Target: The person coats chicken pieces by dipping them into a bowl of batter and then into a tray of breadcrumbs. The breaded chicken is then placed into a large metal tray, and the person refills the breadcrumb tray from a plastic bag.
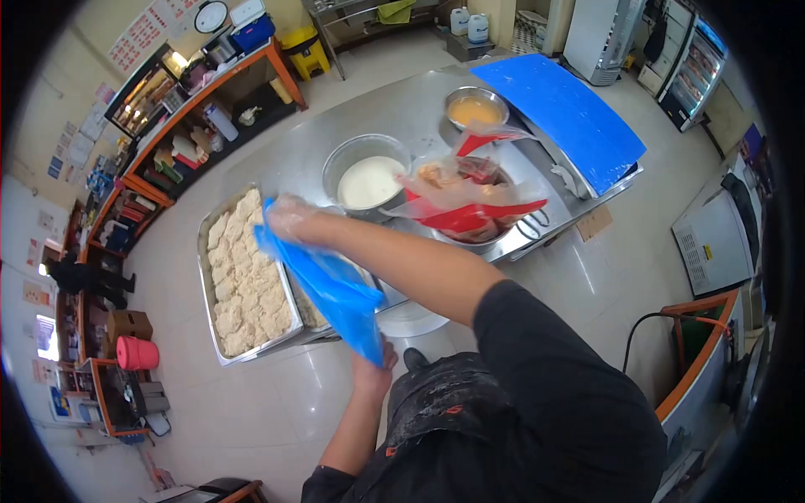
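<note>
A blue plastic bag (331, 289) is stretched slantwise in front of me, between my two hands. My right hand (292, 220), in a clear plastic glove, grips its far end near the tray's edge. At the near end, my left hand (375, 369) is closed on the bag, its fingers partly hidden. Left of the bag is a metal tray (206, 289) filled with lumpy, pale coated pieces (245, 272). A second tray (312, 312) with similar contents is mostly covered by the bag and my right arm.
On the steel table (293, 155) stand a pot of white liquid (369, 182), a bowl of orange liquid (474, 109) and a bowl holding a red-and-clear plastic bag (474, 210). A blue board (562, 113) lies at the right end. Another person (88, 275) is at far left.
</note>
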{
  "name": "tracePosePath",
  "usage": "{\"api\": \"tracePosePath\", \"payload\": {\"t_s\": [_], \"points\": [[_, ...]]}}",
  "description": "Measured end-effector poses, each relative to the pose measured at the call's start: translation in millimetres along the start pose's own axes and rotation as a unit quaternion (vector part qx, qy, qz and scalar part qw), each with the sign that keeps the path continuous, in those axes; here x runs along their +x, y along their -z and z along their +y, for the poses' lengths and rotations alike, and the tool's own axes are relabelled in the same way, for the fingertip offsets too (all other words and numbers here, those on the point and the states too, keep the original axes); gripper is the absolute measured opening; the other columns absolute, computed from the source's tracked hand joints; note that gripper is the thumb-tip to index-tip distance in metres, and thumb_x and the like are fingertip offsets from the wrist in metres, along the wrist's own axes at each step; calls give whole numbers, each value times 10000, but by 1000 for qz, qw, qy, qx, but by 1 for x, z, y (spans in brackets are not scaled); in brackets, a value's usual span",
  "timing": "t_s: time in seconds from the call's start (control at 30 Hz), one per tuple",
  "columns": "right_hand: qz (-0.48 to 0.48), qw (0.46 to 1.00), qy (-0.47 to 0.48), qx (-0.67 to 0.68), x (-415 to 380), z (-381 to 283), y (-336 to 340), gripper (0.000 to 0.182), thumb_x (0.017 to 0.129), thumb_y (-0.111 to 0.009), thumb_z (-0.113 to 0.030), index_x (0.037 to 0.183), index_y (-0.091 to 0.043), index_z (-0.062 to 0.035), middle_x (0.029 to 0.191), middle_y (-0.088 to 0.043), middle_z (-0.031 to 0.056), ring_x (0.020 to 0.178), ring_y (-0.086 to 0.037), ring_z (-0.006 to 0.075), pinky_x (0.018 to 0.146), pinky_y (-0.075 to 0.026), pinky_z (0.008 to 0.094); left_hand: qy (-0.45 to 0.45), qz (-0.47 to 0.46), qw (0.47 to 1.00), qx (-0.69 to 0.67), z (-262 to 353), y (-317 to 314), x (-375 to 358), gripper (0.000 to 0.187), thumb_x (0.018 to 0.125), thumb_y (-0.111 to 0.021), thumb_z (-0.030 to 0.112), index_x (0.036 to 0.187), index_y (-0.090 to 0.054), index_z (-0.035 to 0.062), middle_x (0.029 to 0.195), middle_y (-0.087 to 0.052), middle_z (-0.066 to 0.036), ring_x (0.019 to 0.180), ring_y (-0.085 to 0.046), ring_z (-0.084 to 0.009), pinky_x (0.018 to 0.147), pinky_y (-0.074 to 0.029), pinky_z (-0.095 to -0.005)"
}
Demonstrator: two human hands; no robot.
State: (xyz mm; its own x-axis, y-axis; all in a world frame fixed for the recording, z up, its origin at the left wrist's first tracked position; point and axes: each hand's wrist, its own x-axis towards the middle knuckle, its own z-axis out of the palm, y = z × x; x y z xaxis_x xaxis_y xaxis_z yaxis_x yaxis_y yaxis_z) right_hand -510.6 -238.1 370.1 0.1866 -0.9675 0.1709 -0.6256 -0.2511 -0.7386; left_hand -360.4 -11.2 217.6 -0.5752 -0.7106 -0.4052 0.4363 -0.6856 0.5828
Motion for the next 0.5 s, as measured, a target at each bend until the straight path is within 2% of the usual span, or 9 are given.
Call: {"api": "tracePosePath", "payload": {"t_s": [0.07, 0.1, 0.13, 0.2, 0.27, 0.33, 0.37, 0.47, 0.5], "points": [[86, 973, -72, 199, -76, -34, 55, 312, 848, -474, -162, 1045, -572, 60, 988, -625, 306, 913, -628, 419, 880, -481, 436, -66, 105, 992, 20, -6, -48, -5, 334, 991, -483, 409, 1187, -535, 143, 889, -559, 0, 739, -539, -153, 611, -445, -314], [110, 964, -16, 241, -123, -40, 84, 319, 843, -499, -155, 1089, -534, 46, 975, -614, 280, 905, -621, 412, 892, -471, 452, -98, 155, 983, 29, -8, -78, -13, 383, 995, -474, 420, 1244, -518, 133, 974, -593, -11, 838, -586, -162, 671, -490, -327], [135, 950, 41, 279, -174, -37, 113, 346, 837, -524, -148, 1133, -497, 31, 962, -604, 255, 896, -613, 405, 903, -460, 467, -104, 100, 988, 51, -11, -107, -24, 542, 990, -468, 460, 1384, -416, 91, 1259, -556, -61, 1152, -543, -216, 931, -482, -398], [189, 957, 78, 204, -270, -20, 158, 379, 794, -590, -142, 1138, -503, -10, 982, -590, 203, 938, -603, 383, 962, -427, 479, -92, 45, 992, 75, -38, -140, -24, 569, 985, -477, 461, 1398, -402, 78, 1297, -543, -80, 1195, -529, -229, 992, -450, -420], [230, 967, 81, 73, -357, 2, 196, 484, 752, -648, -147, 1198, -496, -35, 1078, -581, 191, 1032, -582, 374, 1038, -378, 492, -65, -6, 993, 98, -65, -196, -18, 575, 986, -480, 438, 1412, -389, 62, 1346, -516, -102, 1241, -507, -244, 1040, -420, -430], [302, 953, 22, 2, -424, 27, 213, 547, 751, -669, -169, 1245, -481, -27, 1135, -562, 208, 1107, -549, 379, 1070, -348, 494, -23, -52, 991, 125, -94, -283, -4, 562, 994, -478, 392, 1423, -377, 44, 1406, -475, -128, 1290, -476, -262, 1074, -390, -426], [336, 941, -10, -33, -455, 40, 219, 580, 751, -680, -180, 1269, -473, -23, 1164, -552, 216, 1145, -532, 382, 1086, -334, 495, -15, -91, 983, 157, -118, -297, 4, 562, 998, -465, 387, 1429, -378, 37, 1422, -459, -140, 1301, -464, -273, 1091, -364, -426], [310, 935, -170, -23, -532, 107, 221, 616, 779, -715, -235, 1306, -474, -29, 1238, -525, 226, 1244, -473, 369, 1085, -338, 491, 24, -220, 941, 256, -192, -316, 49, 566, 1012, -422, 378, 1441, -382, 11, 1467, -409, -175, 1337, -417, -304, 1139, -278, -425], [301, 938, -172, -7, -555, 132, 225, 601, 764, -723, -220, 1285, -490, -30, 1221, -539, 214, 1214, -494, 362, 1065, -360, 484, 50, -275, 913, 297, -215, -321, 72, 570, 1017, -405, 379, 1442, -385, 0, 1481, -390, -187, 1352, -395, -314, 1153, -242, -426]]}}
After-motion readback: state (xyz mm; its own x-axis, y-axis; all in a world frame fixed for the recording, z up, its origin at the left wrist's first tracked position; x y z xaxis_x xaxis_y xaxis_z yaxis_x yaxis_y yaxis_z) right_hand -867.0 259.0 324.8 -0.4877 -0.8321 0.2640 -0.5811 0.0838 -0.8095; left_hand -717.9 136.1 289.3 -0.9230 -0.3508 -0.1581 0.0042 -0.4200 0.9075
